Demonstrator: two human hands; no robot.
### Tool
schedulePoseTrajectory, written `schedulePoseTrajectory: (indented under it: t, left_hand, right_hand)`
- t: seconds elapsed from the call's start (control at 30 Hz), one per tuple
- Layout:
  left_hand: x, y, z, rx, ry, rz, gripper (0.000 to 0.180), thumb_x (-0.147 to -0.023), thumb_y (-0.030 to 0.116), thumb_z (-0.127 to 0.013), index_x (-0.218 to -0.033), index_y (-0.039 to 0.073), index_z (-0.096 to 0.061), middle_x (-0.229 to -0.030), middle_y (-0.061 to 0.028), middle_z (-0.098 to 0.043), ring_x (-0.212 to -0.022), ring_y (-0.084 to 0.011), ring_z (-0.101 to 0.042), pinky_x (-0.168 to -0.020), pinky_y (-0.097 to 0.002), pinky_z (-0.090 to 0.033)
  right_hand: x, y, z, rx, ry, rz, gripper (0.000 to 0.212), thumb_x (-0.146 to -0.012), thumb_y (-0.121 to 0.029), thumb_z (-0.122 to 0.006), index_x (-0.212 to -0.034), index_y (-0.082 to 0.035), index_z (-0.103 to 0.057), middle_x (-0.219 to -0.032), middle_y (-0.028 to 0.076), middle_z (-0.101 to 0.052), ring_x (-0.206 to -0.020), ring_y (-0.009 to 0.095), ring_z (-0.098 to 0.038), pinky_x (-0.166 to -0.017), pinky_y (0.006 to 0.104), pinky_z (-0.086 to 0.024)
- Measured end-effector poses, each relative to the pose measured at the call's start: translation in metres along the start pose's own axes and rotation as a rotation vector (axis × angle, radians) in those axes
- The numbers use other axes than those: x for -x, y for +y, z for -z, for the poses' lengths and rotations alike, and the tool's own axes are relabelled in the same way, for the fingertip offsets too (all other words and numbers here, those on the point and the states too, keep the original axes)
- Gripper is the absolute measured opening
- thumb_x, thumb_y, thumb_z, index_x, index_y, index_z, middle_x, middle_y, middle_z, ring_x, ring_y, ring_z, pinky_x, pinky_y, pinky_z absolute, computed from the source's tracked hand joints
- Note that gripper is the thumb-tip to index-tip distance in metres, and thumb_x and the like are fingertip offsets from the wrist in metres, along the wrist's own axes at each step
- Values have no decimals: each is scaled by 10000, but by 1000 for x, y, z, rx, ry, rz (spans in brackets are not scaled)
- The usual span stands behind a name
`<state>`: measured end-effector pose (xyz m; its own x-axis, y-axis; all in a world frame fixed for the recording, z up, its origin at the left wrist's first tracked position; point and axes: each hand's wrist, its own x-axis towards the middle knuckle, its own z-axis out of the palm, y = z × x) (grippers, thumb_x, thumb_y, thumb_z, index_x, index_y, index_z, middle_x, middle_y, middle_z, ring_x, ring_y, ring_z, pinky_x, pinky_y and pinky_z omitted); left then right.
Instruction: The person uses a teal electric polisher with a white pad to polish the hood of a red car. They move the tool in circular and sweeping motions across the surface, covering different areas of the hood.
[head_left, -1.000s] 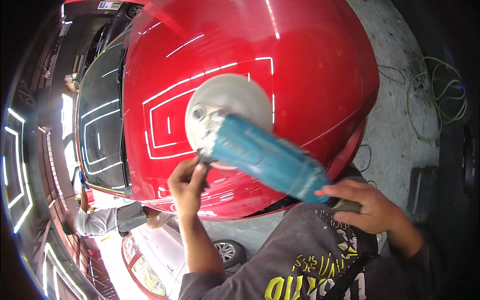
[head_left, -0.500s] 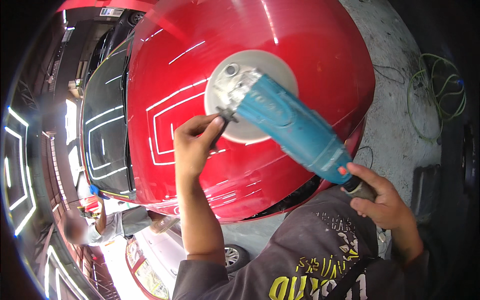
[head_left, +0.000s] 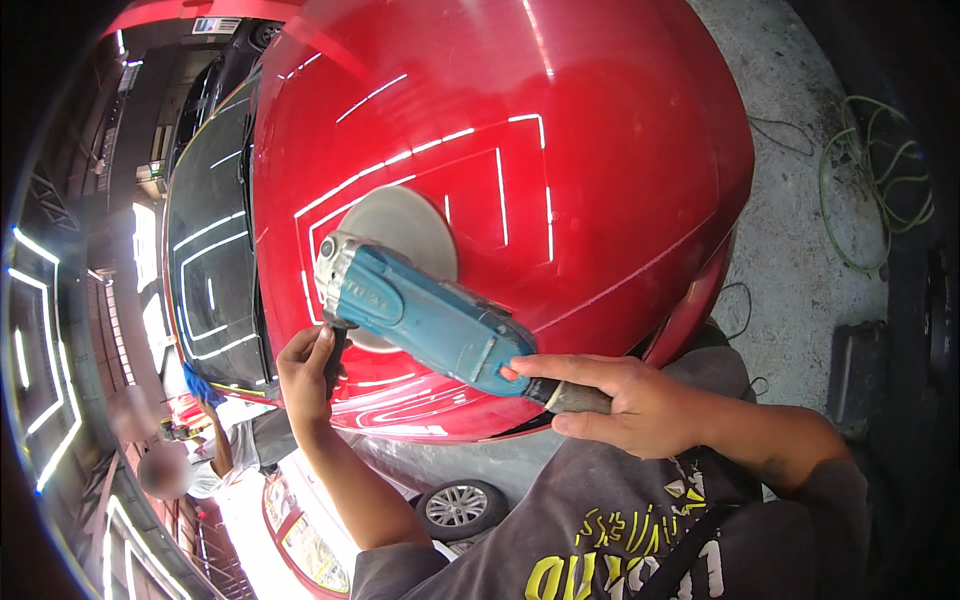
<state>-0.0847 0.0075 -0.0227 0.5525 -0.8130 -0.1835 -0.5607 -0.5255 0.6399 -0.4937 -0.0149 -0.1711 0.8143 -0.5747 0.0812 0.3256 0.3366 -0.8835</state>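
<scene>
A blue polisher (head_left: 430,315) with a silver head lies across the red car hood (head_left: 620,170). Its round pale pad (head_left: 420,225) meets the glossy paint, partly covered by the tool. My left hand (head_left: 308,372) is closed around the dark side handle by the polisher's head. At the rear end, my right hand (head_left: 640,405) grips the polisher's dark grip, with the index finger stretched along the body. White light strips reflect in the paint around the pad.
The dark windshield (head_left: 212,240) borders the hood on the left. Beyond it, a person (head_left: 225,450) holds a blue cloth (head_left: 203,385) against the car. A wheel (head_left: 462,507) shows behind my left arm. A green hose (head_left: 835,220) and a dark case (head_left: 857,375) are on the right.
Both hands have moved the polisher left and nearer to me across the hood. The person at the left has shifted slightly.
</scene>
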Motion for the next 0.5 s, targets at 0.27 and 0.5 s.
schedulePoseTrajectory:
  t: [0.27, 0.5]
  left_hand:
    - [13, 5, -22, 78, -12, 1, 291, -1028, 219, -761, -1163, -39, -760, -871, -117, -793, -567, -94, -620, -506, -244, -471]
    - [2, 61, -114, 60, -190, -82, 300, -1007, 216, -778, -1174, -33, -777, -871, -93, -792, -645, -88, -655, -535, -242, -499]
  right_hand:
    - [23, -10, 10, 90, 24, -47, 677, -1024, -94, -707, -1652, -178, -466, -1196, 121, -672, -1069, 190, -648, -1002, 347, -514]
    - [94, -21, 37, 250, 224, 3, 765, -984, -97, -736, -1670, -72, -399, -1466, 172, -646, -1355, 241, -623, -1120, 348, -468]
